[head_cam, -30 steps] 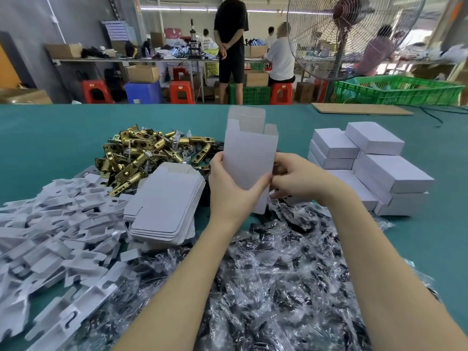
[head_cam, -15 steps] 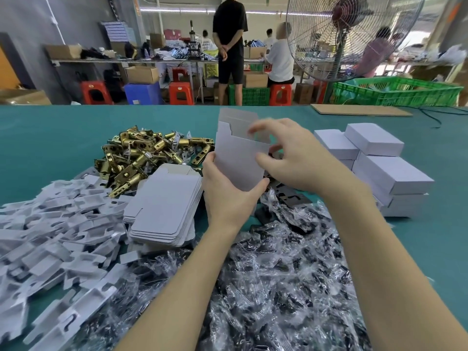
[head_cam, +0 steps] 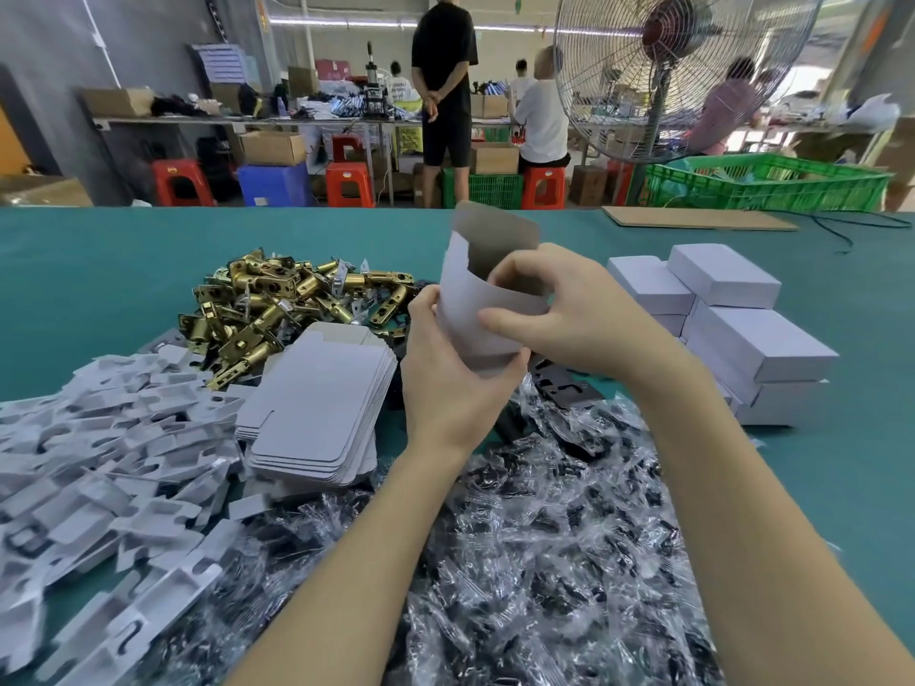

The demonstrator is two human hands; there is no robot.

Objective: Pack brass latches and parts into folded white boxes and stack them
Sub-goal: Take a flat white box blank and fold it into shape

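I hold a white cardboard box upright above the table, its top flap standing open. My left hand grips its lower left side, thumb across the bottom. My right hand curls round its right side, fingers at the open top. A heap of brass latches lies to the left. A stack of flat white box blanks sits in front of the heap. Closed white boxes are stacked on the right. Black parts in clear bags cover the table below my arms.
White cardboard inserts are spread over the near left of the green table. A brown board lies at the far right edge. A standing fan, green crates and people at benches are behind the table.
The flat blank has been opened into a box shape and lowered a little. My right hand moved from its lower right edge up to the top opening.
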